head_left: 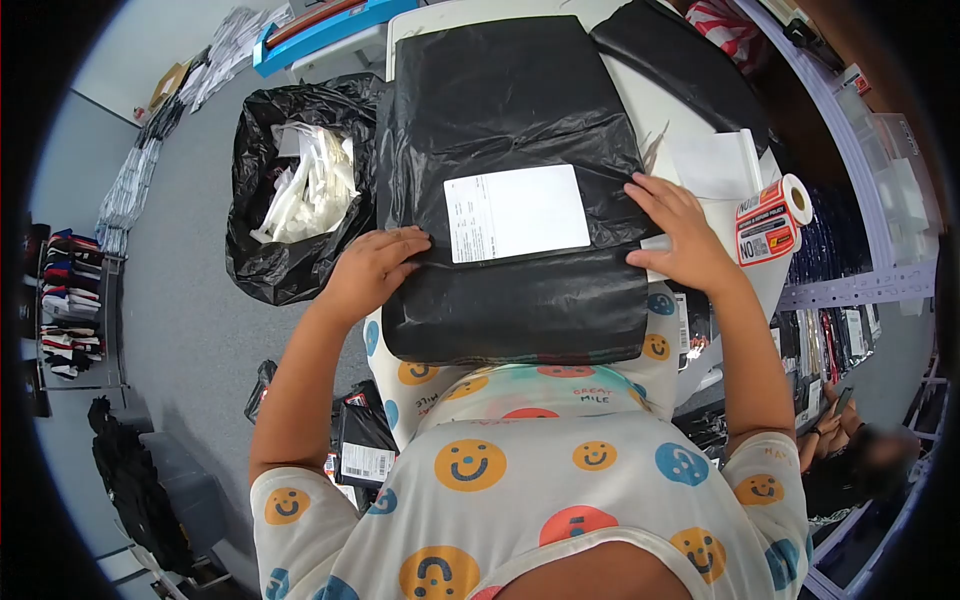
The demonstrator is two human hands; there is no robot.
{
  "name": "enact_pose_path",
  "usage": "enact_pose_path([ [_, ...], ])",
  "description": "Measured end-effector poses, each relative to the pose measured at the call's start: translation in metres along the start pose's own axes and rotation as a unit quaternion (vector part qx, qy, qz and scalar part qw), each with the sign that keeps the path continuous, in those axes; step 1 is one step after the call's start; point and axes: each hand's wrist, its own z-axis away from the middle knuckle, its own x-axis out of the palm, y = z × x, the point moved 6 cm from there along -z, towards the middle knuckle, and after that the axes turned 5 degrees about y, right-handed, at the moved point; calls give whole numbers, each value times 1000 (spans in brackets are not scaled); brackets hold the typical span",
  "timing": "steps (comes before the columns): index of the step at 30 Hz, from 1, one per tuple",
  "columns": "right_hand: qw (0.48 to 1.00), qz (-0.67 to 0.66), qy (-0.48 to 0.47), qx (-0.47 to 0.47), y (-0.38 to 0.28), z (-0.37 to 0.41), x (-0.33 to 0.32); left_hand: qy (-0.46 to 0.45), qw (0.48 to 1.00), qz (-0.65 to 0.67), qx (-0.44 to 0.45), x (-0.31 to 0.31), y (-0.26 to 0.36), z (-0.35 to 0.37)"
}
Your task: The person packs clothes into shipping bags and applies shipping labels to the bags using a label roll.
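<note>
A large black plastic parcel (510, 110) lies across the white table and reaches over its near edge. It bears a white label (518, 213) with printed text on its left part. At the parcel's left side rests my left hand (375, 265), fingers on the plastic near the label. My right hand (680, 232) touches the right edge, thumb and fingers spread apart. Beside it stands a roll of red and white stickers (772, 220).
A black bag-lined bin (305, 190) holding white scraps stands left of the table. Another black package (680, 70) lies at the back right. Purple shelving (850, 288) runs along the right, with a person (850, 465) at lower right. Labelled packages (367, 445) lie below.
</note>
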Motion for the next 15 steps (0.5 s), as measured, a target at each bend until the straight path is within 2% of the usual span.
enact_pose_path([
  [1,1000,28,10,-11,-11,-3,-1,1,1000,8,3,1,-3,1],
  [4,995,86,41,-36,-46,-16,0,-53,981,66,-177,1,-15,-3],
  [7,998,55,6,-40,-51,-28,20,-25,985,86,-146,-5,-15,-6],
  [8,998,45,15,-45,-45,-31,24,-23,991,61,-117,-6,-14,-6],
  [10,999,22,-37,-2,-27,-34,24,-18,998,10,-59,-9,-13,-5],
  [11,998,10,-65,19,-17,-33,24,6,1000,-22,-14,-12,-4,-8],
  [13,998,-14,-56,8,-2,-30,21,54,992,-84,76,-15,20,-15],
  [15,996,-41,-72,16,4,-29,17,14,993,-79,89,-6,9,-13],
])
